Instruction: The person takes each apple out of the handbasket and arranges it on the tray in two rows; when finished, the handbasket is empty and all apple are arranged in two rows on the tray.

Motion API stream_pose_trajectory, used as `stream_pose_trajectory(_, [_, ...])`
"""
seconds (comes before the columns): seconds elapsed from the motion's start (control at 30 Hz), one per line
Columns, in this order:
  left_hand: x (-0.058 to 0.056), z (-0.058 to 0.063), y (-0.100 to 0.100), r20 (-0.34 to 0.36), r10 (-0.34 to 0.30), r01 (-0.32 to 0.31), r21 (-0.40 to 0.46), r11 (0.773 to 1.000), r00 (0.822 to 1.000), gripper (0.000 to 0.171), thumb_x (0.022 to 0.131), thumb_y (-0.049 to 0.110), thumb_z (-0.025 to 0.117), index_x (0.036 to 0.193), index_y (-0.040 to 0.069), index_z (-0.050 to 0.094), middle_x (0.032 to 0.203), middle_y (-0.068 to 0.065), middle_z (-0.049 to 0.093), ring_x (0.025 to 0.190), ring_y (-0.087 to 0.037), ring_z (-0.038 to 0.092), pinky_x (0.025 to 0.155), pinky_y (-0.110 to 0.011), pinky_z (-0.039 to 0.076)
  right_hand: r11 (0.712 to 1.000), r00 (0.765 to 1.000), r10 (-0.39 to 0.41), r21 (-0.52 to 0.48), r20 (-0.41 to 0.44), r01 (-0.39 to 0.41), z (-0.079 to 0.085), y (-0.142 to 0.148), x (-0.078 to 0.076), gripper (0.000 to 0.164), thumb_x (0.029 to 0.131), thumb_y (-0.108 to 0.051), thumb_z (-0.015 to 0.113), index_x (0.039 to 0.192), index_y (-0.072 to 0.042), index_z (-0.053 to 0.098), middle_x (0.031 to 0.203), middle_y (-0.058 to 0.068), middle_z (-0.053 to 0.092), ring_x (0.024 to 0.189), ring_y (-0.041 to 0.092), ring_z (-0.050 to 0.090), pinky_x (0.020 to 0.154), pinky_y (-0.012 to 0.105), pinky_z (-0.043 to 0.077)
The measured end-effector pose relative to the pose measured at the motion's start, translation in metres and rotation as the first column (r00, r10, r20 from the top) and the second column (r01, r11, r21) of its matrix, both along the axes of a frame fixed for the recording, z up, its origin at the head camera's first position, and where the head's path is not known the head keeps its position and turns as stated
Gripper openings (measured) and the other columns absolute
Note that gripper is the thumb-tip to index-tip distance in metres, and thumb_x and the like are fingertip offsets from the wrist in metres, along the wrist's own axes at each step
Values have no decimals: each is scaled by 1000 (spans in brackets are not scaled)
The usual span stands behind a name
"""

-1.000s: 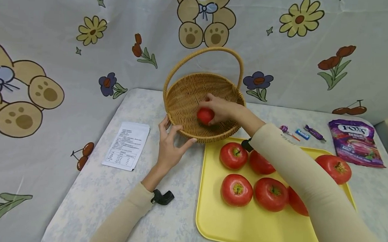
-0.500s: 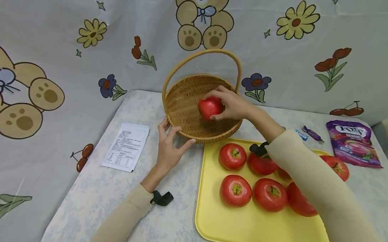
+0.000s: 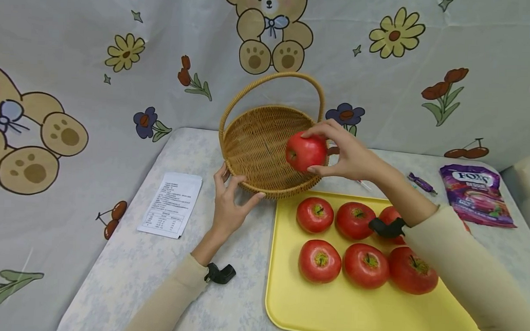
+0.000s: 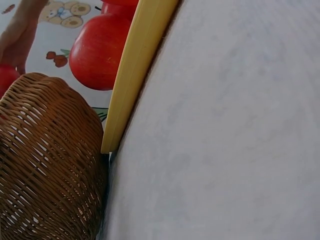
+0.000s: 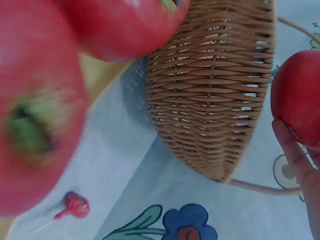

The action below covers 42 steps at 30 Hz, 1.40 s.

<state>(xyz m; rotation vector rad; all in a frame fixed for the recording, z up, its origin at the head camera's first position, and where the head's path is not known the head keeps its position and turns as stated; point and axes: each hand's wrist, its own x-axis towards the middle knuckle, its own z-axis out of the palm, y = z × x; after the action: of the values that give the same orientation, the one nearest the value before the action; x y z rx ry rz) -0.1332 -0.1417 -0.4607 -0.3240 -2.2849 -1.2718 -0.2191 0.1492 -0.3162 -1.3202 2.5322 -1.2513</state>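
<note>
A wicker basket [image 3: 265, 146] with a tall arched handle stands at the back of the table, its mouth facing me. My left hand [image 3: 229, 205] holds the basket's left front rim, fingers bent over the edge and thumb lower on the front. In my right hand [image 3: 349, 151] is a red apple [image 3: 306, 151], gripped between fingers and thumb at the basket's right rim. The right wrist view shows that apple [image 5: 300, 100] beside the woven wall [image 5: 210, 90]. The left hand is outside the left wrist view.
Several red apples [image 3: 318, 261] sit on a yellow tray [image 3: 321, 313] in front of the basket. To the right lie a purple candy bag [image 3: 476, 195] and a wrapped candy [image 3: 422, 183]. A white printed packet [image 3: 170, 204] lies left. A patterned cloth [image 3: 178, 26] hangs behind.
My right hand has lifted the apple from inside the basket and brought it up and right to the rim. My left hand stays on the rim. The view has shifted slightly.
</note>
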Motion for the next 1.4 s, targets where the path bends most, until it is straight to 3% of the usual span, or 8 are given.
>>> stream_pose_trajectory(0.17, [-1, 1, 1, -2, -6, 6, 3, 1000, 1000, 60, 84, 60, 67, 114, 8, 58, 155, -22, 17, 143, -37, 27, 100, -57, 44, 999, 999, -34, -40, 19, 35, 0, 31, 26, 70, 73, 3, 83, 134, -10, 51, 144, 7, 43, 119, 6, 49, 81, 20, 55])
stream_pose_trajectory(0.3, [-2, 2, 1, -11, -10, 10, -1, 1000, 1000, 60, 84, 59, 68, 114, 8, 58, 155, -22, 17, 143, -37, 27, 100, -58, 43, 996, 996, -69, -60, 62, 73, -4, 55, 47, 72, 74, 9, 79, 137, -7, 47, 142, 3, 42, 119, 7, 50, 84, 17, 53])
stream_pose_trajectory(0.57, [-2, 3, -1, -18, 3, -3, -3, 1000, 1000, 60, 85, 57, 68, 115, 6, 59, 155, -21, 17, 143, -37, 26, 103, -58, 40, 984, 980, -166, -45, 107, 171, -22, 102, 86, 73, 74, 18, 73, 139, -4, 47, 144, -1, 39, 123, 5, 48, 85, 13, 50])
stream_pose_trajectory(0.8, [-2, 2, 0, -21, -6, 6, 2, 1000, 1000, 58, 84, 54, 71, 115, 6, 58, 155, -20, 17, 143, -36, 27, 103, -59, 40, 956, 960, -231, -147, 156, 254, -41, 146, 125, 76, 68, 29, 68, 137, 7, 43, 144, 2, 40, 122, 4, 51, 79, 12, 52])
stream_pose_trajectory(0.93, [-2, 1, 0, -17, -6, 6, 4, 1000, 1000, 57, 84, 52, 72, 115, 6, 58, 155, -18, 17, 143, -36, 26, 102, -59, 40, 909, 915, -370, -138, 162, 393, -50, 168, 146, 78, 67, 32, 67, 137, 8, 42, 142, -3, 43, 119, -1, 53, 79, 9, 51])
stream_pose_trajectory(1.07, [-1, 1, 0, -6, -6, 6, 6, 1000, 1000, 56, 84, 50, 74, 115, 6, 58, 156, -17, 16, 143, -35, 26, 102, -59, 41, 847, 848, -514, -81, 128, 525, -60, 190, 165, 81, 67, 33, 67, 139, 6, 42, 140, -11, 44, 115, -7, 52, 78, 5, 48])
stream_pose_trajectory(1.2, [0, 0, 0, -2, -6, 6, 11, 1000, 1000, 53, 84, 48, 75, 115, 9, 59, 156, -18, 16, 143, -35, 26, 102, -59, 41, 792, 793, -593, -77, 139, 605, -74, 212, 182, 84, 67, 33, 66, 141, 3, 41, 137, -14, 46, 113, -10, 51, 75, 3, 47])
stream_pose_trajectory(1.4, [2, -1, 0, 12, -7, 7, 10, 1000, 1000, 52, 84, 49, 74, 115, 10, 58, 156, -19, 16, 143, -35, 26, 100, -58, 43, 710, 705, -673, -73, 224, 700, -97, 232, 212, 86, 73, 31, 64, 144, -8, 38, 133, -18, 43, 105, -13, 52, 68, 5, 49])
